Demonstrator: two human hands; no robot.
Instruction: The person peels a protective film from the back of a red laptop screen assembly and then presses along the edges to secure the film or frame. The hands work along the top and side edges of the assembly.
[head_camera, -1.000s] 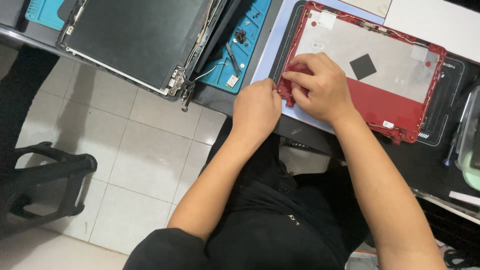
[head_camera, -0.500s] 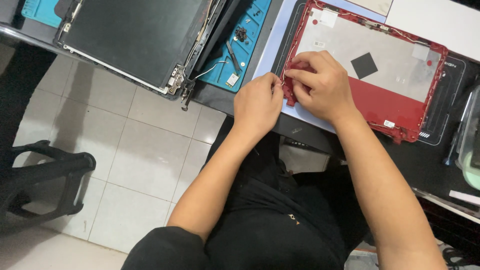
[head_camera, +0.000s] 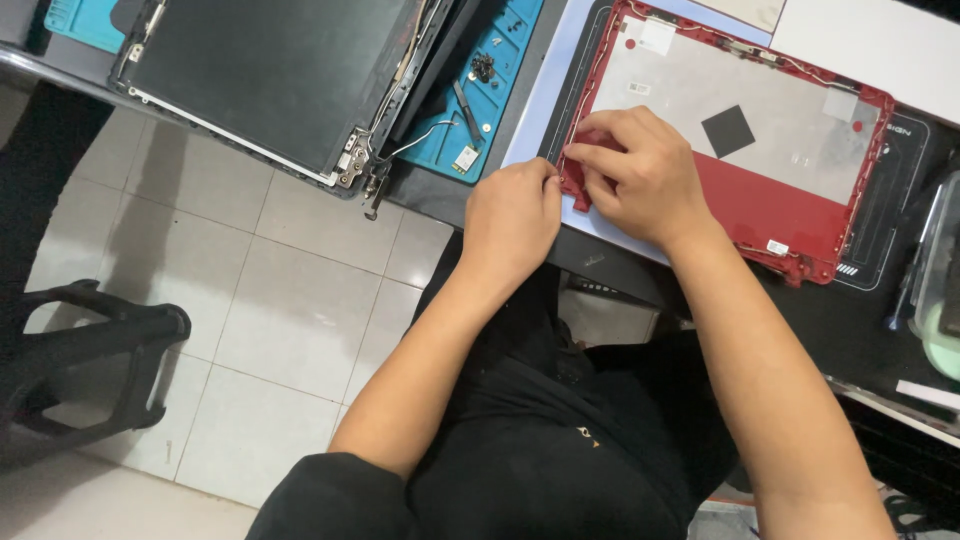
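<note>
White floor tiles (head_camera: 260, 300) show below, and up top a dark bench (head_camera: 860, 320) carries all the parts. I see my right hand (head_camera: 640, 180) lying on the near left corner of a red laptop lid (head_camera: 770, 200), which rests open side up on the bench. Its fingers (head_camera: 600, 160) are pressed together on the red rim there. My left hand (head_camera: 512, 225) sits just beside it, touching the same corner. Its fingers curl in tight, but I cannot tell if they pinch anything.

A thin wire (head_camera: 580, 90) runs along the rim just past my fingers. I think a hard tug could snap it or crack the red plastic. The corner also sits close to the bench edge, so a slip could push the lid toward my lap.

Left of my fingers lie a blue tool mat (head_camera: 500, 100) with small screws (head_camera: 484, 66) and a black screen panel (head_camera: 270, 70) that hangs over the edge. That side is crowded. Beyond my fingers, the grey inside of the lid gives more room.
</note>
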